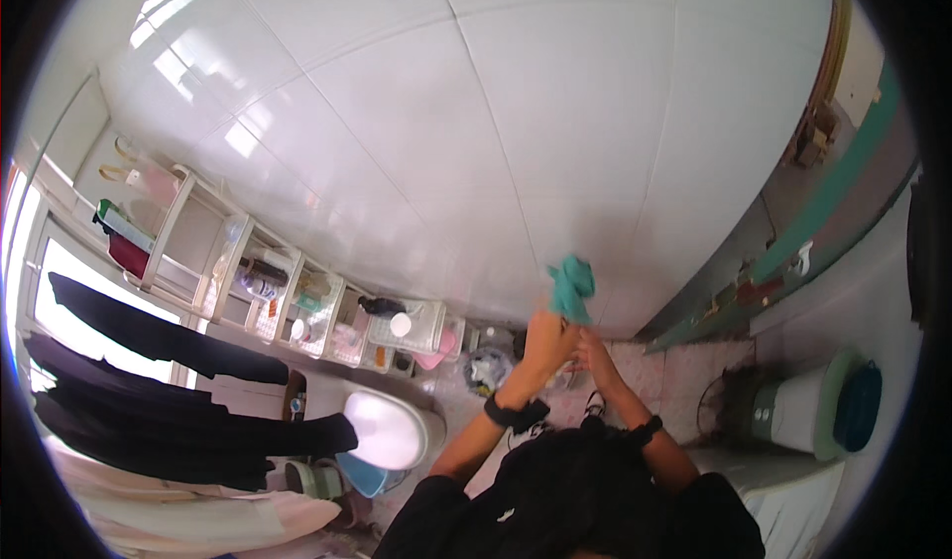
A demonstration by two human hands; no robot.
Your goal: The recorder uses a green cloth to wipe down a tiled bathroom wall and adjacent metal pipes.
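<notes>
A crumpled teal-green cloth [572,288] stands up out of my left hand [548,342], whose fingers are closed round its lower end. Just to the right and slightly lower, my right hand [589,352] is close against the left one, partly behind it; whether its fingers also pinch the cloth is not clear. Both hands are in front of me, near the white tiled wall [476,150]. Dark bands circle both wrists.
A white shelf rack [297,291] with bottles and baskets runs along the wall at the left. Below it are a toilet [390,429] and a lined waste bin [487,371]. Dark clothes [171,425] hang at the left. A green-edged door [833,202] and a lidded bin [807,406] are at the right.
</notes>
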